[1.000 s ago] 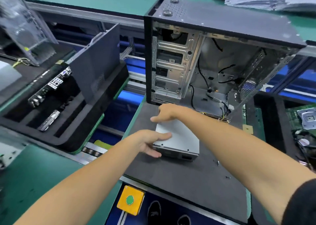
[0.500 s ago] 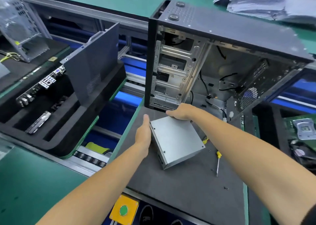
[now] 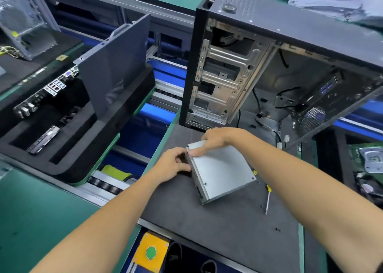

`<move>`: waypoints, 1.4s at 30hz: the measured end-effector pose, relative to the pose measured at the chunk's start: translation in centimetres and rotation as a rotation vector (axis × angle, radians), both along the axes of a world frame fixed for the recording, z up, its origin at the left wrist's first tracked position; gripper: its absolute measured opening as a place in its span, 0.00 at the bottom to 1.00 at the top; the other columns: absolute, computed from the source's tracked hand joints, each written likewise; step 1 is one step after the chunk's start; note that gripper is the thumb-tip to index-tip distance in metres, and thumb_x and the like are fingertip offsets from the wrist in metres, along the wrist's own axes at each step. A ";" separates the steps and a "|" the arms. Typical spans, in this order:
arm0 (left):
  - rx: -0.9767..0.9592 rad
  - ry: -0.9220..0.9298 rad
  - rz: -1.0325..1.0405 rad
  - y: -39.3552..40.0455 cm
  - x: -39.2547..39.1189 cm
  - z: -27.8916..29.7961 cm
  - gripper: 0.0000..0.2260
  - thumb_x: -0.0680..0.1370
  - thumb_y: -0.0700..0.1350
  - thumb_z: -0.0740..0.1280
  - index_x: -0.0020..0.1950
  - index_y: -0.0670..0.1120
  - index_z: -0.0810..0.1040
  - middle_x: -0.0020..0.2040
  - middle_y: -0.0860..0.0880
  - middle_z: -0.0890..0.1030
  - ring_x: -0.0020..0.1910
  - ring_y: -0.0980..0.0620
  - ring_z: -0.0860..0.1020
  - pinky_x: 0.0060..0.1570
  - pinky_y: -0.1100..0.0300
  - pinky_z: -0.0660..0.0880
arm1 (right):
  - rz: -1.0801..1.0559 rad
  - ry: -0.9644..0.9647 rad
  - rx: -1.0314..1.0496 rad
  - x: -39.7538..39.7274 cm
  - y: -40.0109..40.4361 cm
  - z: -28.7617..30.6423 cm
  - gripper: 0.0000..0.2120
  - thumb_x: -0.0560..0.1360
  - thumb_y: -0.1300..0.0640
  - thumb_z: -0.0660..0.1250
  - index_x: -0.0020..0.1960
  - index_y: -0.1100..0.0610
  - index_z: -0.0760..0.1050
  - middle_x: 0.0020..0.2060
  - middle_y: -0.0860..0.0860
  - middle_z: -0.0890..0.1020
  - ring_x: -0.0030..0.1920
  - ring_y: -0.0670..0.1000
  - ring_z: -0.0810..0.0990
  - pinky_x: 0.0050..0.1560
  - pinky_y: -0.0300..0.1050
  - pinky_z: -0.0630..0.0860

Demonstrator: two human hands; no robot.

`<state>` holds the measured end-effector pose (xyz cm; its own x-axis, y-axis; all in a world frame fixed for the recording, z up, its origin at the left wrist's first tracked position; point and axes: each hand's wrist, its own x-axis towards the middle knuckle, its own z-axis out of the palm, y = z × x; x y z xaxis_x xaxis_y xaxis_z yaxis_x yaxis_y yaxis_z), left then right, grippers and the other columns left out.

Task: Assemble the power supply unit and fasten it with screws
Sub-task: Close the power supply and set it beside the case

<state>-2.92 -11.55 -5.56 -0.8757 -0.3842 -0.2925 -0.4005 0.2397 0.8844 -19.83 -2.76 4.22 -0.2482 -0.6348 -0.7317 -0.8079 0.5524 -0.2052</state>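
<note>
We grip the tilted PSU (image 3: 219,173) with both hands, left (image 3: 172,165) and right (image 3: 215,140), before the case (image 3: 269,65).

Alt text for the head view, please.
Both hands, left hand and right hand, grip a tilted silver metal power supply box over a dark grey foam mat, before an open black computer case. A yellow-handled screwdriver lies nearby.

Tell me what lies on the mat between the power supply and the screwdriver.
Head view: one small dark screw on bare grey mat, between the power supply and the screwdriver.
</note>
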 end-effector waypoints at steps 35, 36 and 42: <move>0.679 -0.421 0.399 2.1 -2.5 5.6 0.28 0.77 0.66 0.60 0.67 0.46 0.67 0.60 0.38 0.74 0.61 0.37 0.75 0.48 0.45 0.77 | -1.037 -0.400 -0.145 -1.6 4.6 -0.5 0.13 0.76 0.45 0.64 0.42 0.54 0.77 0.32 0.51 0.84 0.31 0.52 0.83 0.33 0.41 0.78; 0.724 -0.447 0.387 2.5 -3.1 6.2 0.28 0.76 0.67 0.61 0.61 0.45 0.70 0.56 0.41 0.76 0.59 0.39 0.75 0.51 0.43 0.74 | -1.051 -0.420 -0.152 -1.4 4.7 -0.5 0.13 0.77 0.47 0.62 0.41 0.55 0.77 0.32 0.51 0.84 0.31 0.52 0.82 0.34 0.40 0.78; 0.658 -0.384 0.550 5.3 -4.9 8.5 0.08 0.74 0.49 0.60 0.43 0.45 0.75 0.38 0.46 0.81 0.39 0.46 0.79 0.41 0.55 0.74 | -1.143 -0.402 -0.299 -0.8 4.8 -0.7 0.05 0.72 0.55 0.62 0.40 0.56 0.73 0.34 0.52 0.79 0.30 0.53 0.77 0.33 0.38 0.72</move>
